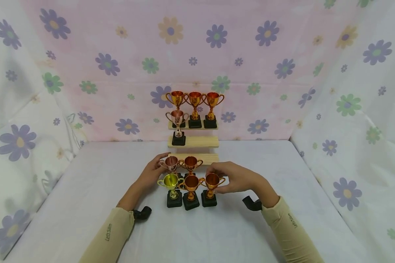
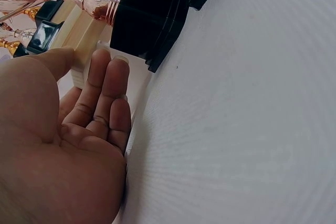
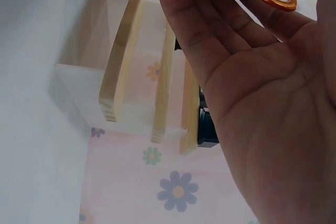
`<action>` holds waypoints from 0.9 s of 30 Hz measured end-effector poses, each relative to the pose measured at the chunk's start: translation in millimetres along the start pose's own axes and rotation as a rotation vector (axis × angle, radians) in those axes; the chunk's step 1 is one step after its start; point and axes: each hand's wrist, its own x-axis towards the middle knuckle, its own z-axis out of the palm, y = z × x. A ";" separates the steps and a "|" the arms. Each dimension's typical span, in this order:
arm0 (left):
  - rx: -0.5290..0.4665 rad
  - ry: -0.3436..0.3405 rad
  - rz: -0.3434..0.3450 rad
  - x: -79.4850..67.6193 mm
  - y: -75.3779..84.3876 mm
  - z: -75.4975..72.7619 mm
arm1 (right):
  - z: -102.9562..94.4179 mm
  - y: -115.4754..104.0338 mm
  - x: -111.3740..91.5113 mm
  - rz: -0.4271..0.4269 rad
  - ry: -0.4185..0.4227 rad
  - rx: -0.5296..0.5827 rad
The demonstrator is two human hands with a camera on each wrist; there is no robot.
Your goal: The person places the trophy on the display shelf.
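Cloth (image 1: pixel 135 22): is hanging, flower-printed, behind everything.
Tabletop (image 1: pixel 276 157): is carrying the shelf and five trophies before it.
Shelf (image 1: pixel 200 141): is bearing three gold trophies (image 1: pixel 195 111) above, one upper rose trophy (image 1: pixel 178 128) midway.
Right grip (image 1: pixel 238 177): is curling round the right trophy (image 1: pixel 210 193), front row, its handle lying between thumb and fingers.
Left grip (image 1: pixel 149 173): is lying relaxed, holding nothing, just left of the rose trophy (image 1: pixel 172 164); contact isn't showing clearly.
Others: the rear trophy (image 1: pixel 191 164), yellow trophy (image 1: pixel 173 194) and middle trophy (image 1: pixel 191 196) are standing between both grips.
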 end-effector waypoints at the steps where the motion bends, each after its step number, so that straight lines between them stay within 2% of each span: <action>1: 0.002 0.000 0.000 -0.3 0.1 -0.1 | 0.3 0.0 0.0 -0.002 0.000 0.008; 6: 0.027 0.004 -0.006 -1.3 -0.8 -0.6 | 1.3 0.0 -0.6 -0.005 0.002 0.024; 20: 0.021 0.002 -0.003 -0.2 -0.1 -1.0 | -3.1 0.3 -4.9 -0.017 0.012 0.024; 27: 0.010 -0.004 0.009 0.0 -0.1 -1.0 | -8.9 -1.5 -9.1 -0.038 0.044 0.012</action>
